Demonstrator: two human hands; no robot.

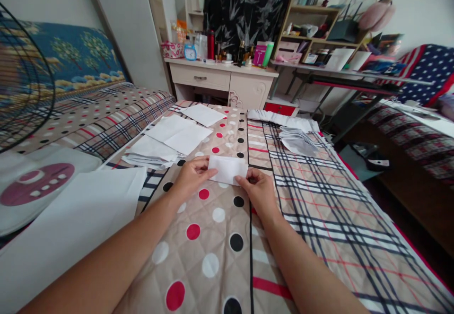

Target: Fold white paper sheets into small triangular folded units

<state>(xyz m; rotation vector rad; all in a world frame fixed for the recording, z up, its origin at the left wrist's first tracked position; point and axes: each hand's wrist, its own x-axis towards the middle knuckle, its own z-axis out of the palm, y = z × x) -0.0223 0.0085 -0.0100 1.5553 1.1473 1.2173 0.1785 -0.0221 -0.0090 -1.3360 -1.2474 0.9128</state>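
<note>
A small folded piece of white paper (227, 168) is held just over the dotted bedspread, about the middle of the view. My left hand (195, 174) pinches its left end, thumb on the near face. At the right end, my right hand (258, 186) grips it between thumb and curled fingers. Beyond my left hand lies a stack of white paper sheets (152, 151), with more loose sheets (187, 134) overlapping it. Farther right, a fanned bundle of folded papers (298, 141) rests on the checked part of the bedspread.
Another sheet (204, 114) lies at the far side of the bedspread (220, 252). Large white paper (88, 224) sits at the left, near a fan's wire guard (53, 82). A crumpled white strip (283, 119) lies far right. Behind stands a white dresser (200, 78).
</note>
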